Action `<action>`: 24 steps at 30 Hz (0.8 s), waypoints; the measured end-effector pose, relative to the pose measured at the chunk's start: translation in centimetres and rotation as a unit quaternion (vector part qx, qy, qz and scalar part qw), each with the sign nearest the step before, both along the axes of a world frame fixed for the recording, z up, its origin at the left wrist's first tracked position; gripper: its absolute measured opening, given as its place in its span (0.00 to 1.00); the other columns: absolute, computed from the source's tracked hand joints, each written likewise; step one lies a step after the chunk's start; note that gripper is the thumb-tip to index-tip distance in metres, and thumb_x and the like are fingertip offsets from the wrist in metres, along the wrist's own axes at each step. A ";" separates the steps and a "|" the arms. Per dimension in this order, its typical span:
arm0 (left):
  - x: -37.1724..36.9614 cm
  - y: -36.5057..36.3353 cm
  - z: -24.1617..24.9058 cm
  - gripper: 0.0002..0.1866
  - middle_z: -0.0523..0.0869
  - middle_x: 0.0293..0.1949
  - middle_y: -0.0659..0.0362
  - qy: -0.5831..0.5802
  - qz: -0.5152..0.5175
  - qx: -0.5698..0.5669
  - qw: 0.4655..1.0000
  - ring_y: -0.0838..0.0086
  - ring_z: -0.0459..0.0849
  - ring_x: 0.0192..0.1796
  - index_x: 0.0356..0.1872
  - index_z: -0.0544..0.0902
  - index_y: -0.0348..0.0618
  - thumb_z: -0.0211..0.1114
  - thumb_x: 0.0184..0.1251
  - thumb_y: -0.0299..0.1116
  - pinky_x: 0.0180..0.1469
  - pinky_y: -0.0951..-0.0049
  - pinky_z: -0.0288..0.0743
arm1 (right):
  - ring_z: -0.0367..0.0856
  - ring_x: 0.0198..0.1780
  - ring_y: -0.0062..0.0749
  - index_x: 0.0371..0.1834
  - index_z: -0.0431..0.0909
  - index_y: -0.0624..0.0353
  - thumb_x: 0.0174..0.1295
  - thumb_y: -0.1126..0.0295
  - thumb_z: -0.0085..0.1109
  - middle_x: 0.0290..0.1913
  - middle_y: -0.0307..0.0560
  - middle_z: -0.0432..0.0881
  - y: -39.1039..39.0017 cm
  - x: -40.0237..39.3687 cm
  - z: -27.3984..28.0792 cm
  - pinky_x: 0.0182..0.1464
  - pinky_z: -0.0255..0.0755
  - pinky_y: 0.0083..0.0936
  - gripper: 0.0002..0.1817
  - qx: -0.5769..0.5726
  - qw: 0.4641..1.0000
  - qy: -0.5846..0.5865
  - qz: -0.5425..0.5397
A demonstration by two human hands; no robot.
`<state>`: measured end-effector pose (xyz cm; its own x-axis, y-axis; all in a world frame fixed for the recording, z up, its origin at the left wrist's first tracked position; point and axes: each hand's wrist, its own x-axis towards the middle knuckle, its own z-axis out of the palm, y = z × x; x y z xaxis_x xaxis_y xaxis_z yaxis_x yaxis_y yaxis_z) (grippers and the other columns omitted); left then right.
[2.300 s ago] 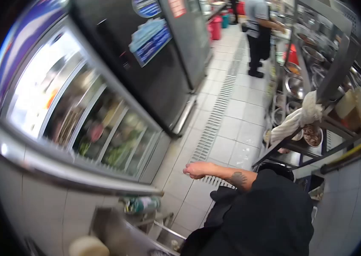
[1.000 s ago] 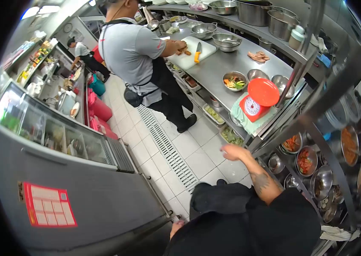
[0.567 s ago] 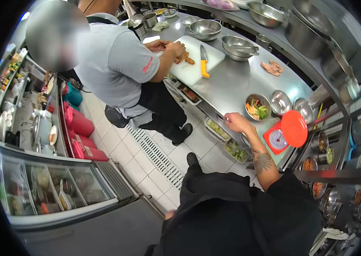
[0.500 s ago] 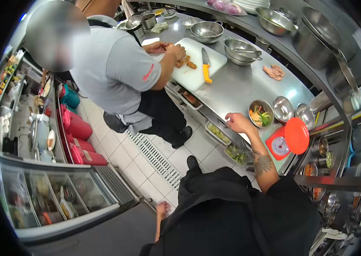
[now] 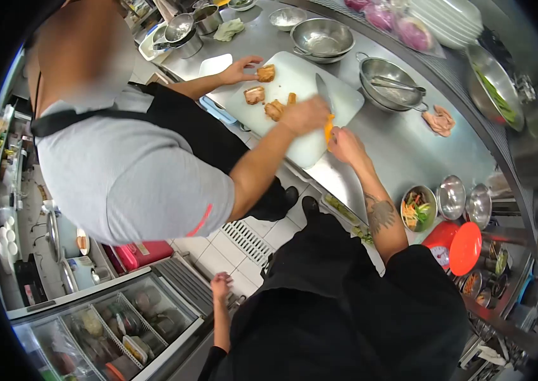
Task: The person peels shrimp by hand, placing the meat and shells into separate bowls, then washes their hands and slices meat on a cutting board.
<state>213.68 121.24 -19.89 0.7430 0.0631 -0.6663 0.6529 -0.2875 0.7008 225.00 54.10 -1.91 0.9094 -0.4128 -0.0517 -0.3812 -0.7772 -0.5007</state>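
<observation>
My right hand is closed on the end of the orange handle of a knife, at the lower right edge of the white cutting board. A co-worker's blurred hand is right beside the handle. The blade lies over the board, pointing away. Browned meat pieces lie on the board, and the co-worker's other hand touches one. My left hand hangs low above the floor, away from the counter, with its fingers loosely apart and nothing seen in it.
The co-worker stands at the left by the board. Metal bowls line the counter's back. Raw meat, a vegetable bowl and a red scale are on the right. An open-topped chilled cabinet stands lower left.
My right hand has moved up and left from the counter edge to the knife handle. The co-worker has leaned nearer and reached toward the knife. My left hand has risen slightly.
</observation>
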 end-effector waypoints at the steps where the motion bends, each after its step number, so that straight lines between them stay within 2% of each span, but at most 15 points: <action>1: -2.2 1.6 -4.2 0.10 0.87 0.41 0.54 -0.049 -0.006 -0.054 0.997 0.70 0.85 0.35 0.48 0.82 0.43 0.55 0.73 0.30 0.31 0.70 0.78 | 0.83 0.48 0.58 0.45 0.82 0.66 0.61 0.65 0.57 0.44 0.65 0.84 -0.1 1.2 -0.8 0.52 0.77 0.48 0.16 -0.016 1.000 0.015 -0.017; 2: -0.7 -4.4 -3.7 0.10 0.86 0.42 0.56 -0.048 -0.113 -0.017 0.992 0.70 0.83 0.38 0.47 0.83 0.44 0.56 0.72 0.32 0.35 0.71 0.77 | 0.83 0.48 0.58 0.45 0.82 0.66 0.61 0.65 0.57 0.44 0.65 0.84 -0.3 2.0 -1.0 0.52 0.77 0.48 0.16 -0.008 1.000 0.015 -0.015; 3: 5.2 -16.0 -0.9 0.09 0.85 0.43 0.58 -0.119 -0.311 0.033 0.942 0.70 0.82 0.41 0.45 0.83 0.46 0.56 0.72 0.34 0.39 0.72 0.77 | 0.83 0.47 0.59 0.44 0.83 0.67 0.61 0.64 0.58 0.45 0.65 0.84 -0.7 2.4 -0.8 0.51 0.77 0.49 0.16 0.012 0.998 0.060 -0.022; 4: 11.7 -29.8 5.6 0.09 0.84 0.44 0.60 -0.288 -0.518 0.098 0.799 0.69 0.80 0.44 0.43 0.84 0.48 0.57 0.71 0.36 0.43 0.73 0.76 | 0.84 0.47 0.60 0.43 0.83 0.67 0.61 0.64 0.59 0.45 0.64 0.84 -0.9 2.6 -0.7 0.50 0.78 0.50 0.16 0.032 0.993 0.106 -0.029; 5: 17.9 -41.9 11.5 0.09 0.83 0.46 0.61 -0.486 -0.640 0.131 0.581 0.69 0.79 0.47 0.41 0.84 0.49 0.57 0.71 0.38 0.47 0.73 0.76 | 0.84 0.47 0.60 0.43 0.83 0.67 0.61 0.64 0.59 0.45 0.64 0.84 -0.7 2.5 -0.8 0.50 0.78 0.50 0.16 0.038 0.993 0.108 -0.030; 6: 22.9 -51.2 15.7 0.09 0.82 0.47 0.63 -0.630 -0.663 0.145 0.379 0.69 0.77 0.50 0.40 0.84 0.51 0.58 0.71 0.40 0.51 0.74 0.76 | 0.83 0.46 0.61 0.41 0.83 0.67 0.62 0.62 0.59 0.44 0.65 0.84 -0.5 2.2 -0.8 0.49 0.78 0.50 0.17 0.038 0.993 0.104 -0.040; 7: 26.6 -58.6 18.6 0.09 0.81 0.48 0.65 -0.688 -0.662 0.136 0.267 0.69 0.75 0.53 0.38 0.85 0.53 0.58 0.70 0.41 0.54 0.75 0.75 | 0.83 0.46 0.62 0.38 0.84 0.68 0.62 0.60 0.58 0.43 0.66 0.84 -0.5 1.8 -0.8 0.48 0.78 0.50 0.18 0.036 0.993 0.100 -0.049; 11: 25.0 -58.8 17.0 0.09 0.80 0.49 0.66 -0.619 -0.710 0.165 0.291 0.67 0.71 0.61 0.38 0.86 0.54 0.60 0.63 0.40 0.60 0.76 0.71 | 0.84 0.45 0.61 0.38 0.83 0.68 0.62 0.58 0.59 0.42 0.66 0.85 0.7 0.3 -1.4 0.48 0.78 0.50 0.19 0.025 0.990 0.113 -0.075; 14: 24.2 -58.7 17.0 0.08 0.80 0.49 0.68 -0.620 -0.709 0.180 0.286 0.70 0.71 0.61 0.35 0.86 0.56 0.60 0.65 0.39 0.53 0.74 0.76 | 0.85 0.43 0.60 0.37 0.84 0.66 0.62 0.57 0.60 0.40 0.65 0.85 0.7 -0.8 -1.5 0.47 0.79 0.49 0.19 0.039 0.987 0.122 -0.100; 16: 23.6 -58.4 16.6 0.06 0.80 0.46 0.67 -0.585 -0.684 0.157 0.406 0.69 0.77 0.57 0.34 0.85 0.53 0.61 0.62 0.36 0.54 0.74 0.76 | 0.85 0.42 0.59 0.36 0.84 0.65 0.62 0.56 0.61 0.39 0.63 0.86 0.5 -1.8 -0.5 0.47 0.79 0.48 0.19 0.040 0.985 0.135 -0.101; 17: 23.1 -58.2 16.5 0.06 0.80 0.46 0.67 -0.585 -0.685 0.153 0.406 0.69 0.77 0.57 0.34 0.85 0.53 0.61 0.62 0.36 0.54 0.74 0.76 | 0.85 0.42 0.59 0.36 0.84 0.65 0.62 0.56 0.61 0.39 0.63 0.86 0.4 -2.4 0.0 0.47 0.79 0.48 0.19 0.039 0.984 0.138 -0.105; 19: 22.6 -57.2 18.4 0.06 0.81 0.47 0.67 -0.493 -0.607 0.231 0.580 0.73 0.83 0.48 0.37 0.84 0.53 0.60 0.61 0.33 0.46 0.73 0.78 | 0.85 0.41 0.58 0.35 0.84 0.63 0.62 0.56 0.62 0.37 0.63 0.86 0.0 -3.0 1.2 0.46 0.78 0.47 0.18 0.038 0.985 0.131 -0.108; 20: 22.7 -56.4 19.1 0.06 0.81 0.47 0.67 -0.495 -0.608 0.228 0.577 0.73 0.83 0.48 0.37 0.84 0.53 0.60 0.61 0.33 0.46 0.73 0.78 | 0.85 0.41 0.58 0.35 0.84 0.63 0.62 0.56 0.62 0.37 0.63 0.86 -0.4 -3.3 2.1 0.46 0.78 0.47 0.18 0.037 0.984 0.130 -0.113; 22: 22.9 -54.8 19.5 0.08 0.81 0.49 0.66 -0.541 -0.565 0.296 0.548 0.74 0.85 0.41 0.38 0.84 0.51 0.59 0.61 0.29 0.44 0.72 0.77 | 0.84 0.46 0.59 0.38 0.84 0.63 0.60 0.57 0.61 0.41 0.63 0.86 -1.0 -4.2 4.4 0.50 0.78 0.49 0.17 0.042 0.985 0.129 -0.106; 24: 25.9 -55.0 9.4 0.13 0.81 0.48 0.65 -0.699 -0.460 0.372 0.402 0.72 0.84 0.42 0.46 0.83 0.48 0.57 0.62 0.26 0.44 0.72 0.77 | 0.84 0.44 0.60 0.38 0.83 0.63 0.62 0.57 0.61 0.39 0.64 0.85 -1.4 -5.3 6.7 0.48 0.77 0.49 0.17 0.019 0.990 0.098 -0.104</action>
<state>239.60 66.27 -10.44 0.2968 -0.8707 0.3921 -0.8509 -0.4275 -0.3052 219.65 52.73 4.76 0.7763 -0.5836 -0.2381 -0.6232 -0.6541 -0.4287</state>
